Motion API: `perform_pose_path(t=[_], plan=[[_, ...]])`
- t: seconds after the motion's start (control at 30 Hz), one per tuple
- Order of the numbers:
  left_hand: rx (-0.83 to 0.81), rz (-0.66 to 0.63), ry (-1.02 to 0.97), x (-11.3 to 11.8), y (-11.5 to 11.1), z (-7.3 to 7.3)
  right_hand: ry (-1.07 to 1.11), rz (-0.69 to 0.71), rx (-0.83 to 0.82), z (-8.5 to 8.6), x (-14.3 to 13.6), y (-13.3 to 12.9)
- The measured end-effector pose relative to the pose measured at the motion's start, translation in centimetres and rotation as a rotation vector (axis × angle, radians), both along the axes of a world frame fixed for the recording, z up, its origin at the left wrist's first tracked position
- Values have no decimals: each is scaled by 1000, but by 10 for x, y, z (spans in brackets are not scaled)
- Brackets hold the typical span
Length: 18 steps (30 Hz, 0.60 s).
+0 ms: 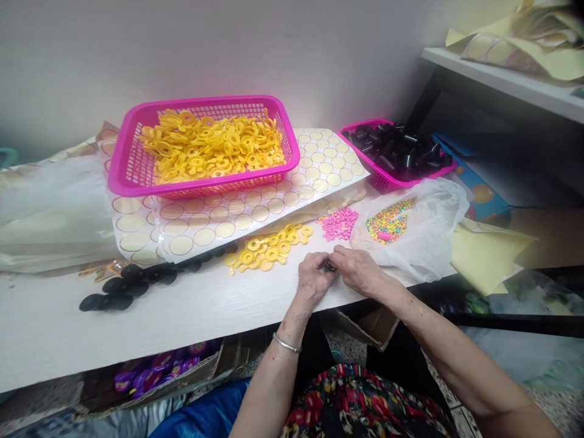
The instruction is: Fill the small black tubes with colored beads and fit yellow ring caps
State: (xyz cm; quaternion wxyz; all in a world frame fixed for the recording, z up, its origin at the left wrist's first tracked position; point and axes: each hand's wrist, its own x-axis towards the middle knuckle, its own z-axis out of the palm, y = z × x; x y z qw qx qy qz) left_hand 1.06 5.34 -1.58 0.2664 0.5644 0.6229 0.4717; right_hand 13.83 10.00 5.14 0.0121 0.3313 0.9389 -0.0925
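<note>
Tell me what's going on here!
Someone's left hand and right hand hold a dark piece, too small to make out, at the white table. Nearby lie yellow ring pieces, pink bits and a bag of colorful beads. Farther back, a large pink basket holds more yellow ones, and a smaller pink basket black pieces.

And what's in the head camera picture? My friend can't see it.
A person's left hand and right hand hold a small dark piece at a white table. Yellow ring pieces and pink bits lie nearby, a pink basket beyond.
</note>
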Motion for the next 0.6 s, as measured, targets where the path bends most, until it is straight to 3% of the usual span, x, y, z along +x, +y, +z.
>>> perform_pose_path(t=[0.27, 0.47, 0.6], plan=[[18, 16, -16, 1, 0, -3, 62, 3, -86, -1, -1, 3], [-1, 11, -19, 0, 1, -5, 402, -38, -381, 3, 8, 21], [-19, 24, -26, -1, 1, -5, 549, -169, -370, -1, -4, 45]])
